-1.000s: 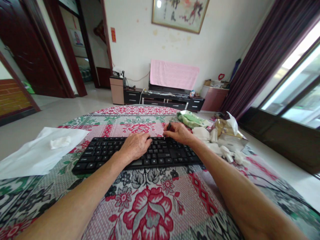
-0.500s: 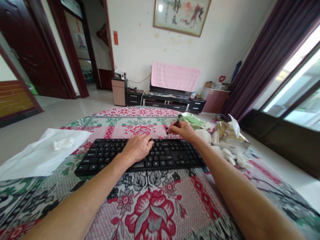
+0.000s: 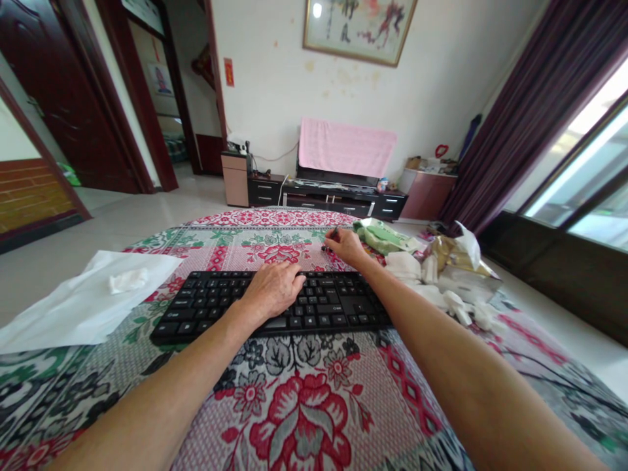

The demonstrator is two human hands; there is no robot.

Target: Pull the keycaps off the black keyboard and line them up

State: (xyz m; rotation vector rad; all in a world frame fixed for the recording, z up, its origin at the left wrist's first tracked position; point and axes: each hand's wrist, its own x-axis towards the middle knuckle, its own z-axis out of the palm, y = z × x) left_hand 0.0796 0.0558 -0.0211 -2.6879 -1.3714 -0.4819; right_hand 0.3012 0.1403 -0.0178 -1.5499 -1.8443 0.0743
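A black keyboard [image 3: 191,307] lies across the patterned tablecloth in front of me. My left hand [image 3: 275,288] rests palm down over its middle keys, fingers stretched towards the far edge and thumb out to the right. Beyond the keyboard, my right hand [image 3: 347,245] pinches a small dark object [image 3: 334,233] that sticks up between its fingers; its kind is too small to make out. Just below those fingertips, small black pieces [image 3: 325,248] show against the cloth. The right forearm hides the keyboard's right end.
A white sheet [image 3: 69,307] with a crumpled tissue [image 3: 128,280] on it lies to the left. On the right are a green packet [image 3: 383,235], a tissue pack [image 3: 468,278] and crumpled tissues [image 3: 456,307]. A black cable [image 3: 564,379] runs off the table's right side.
My right hand has shifted slightly left, still pinching the small dark object. My left hand stays on the keyboard. The whole view has moved a little.
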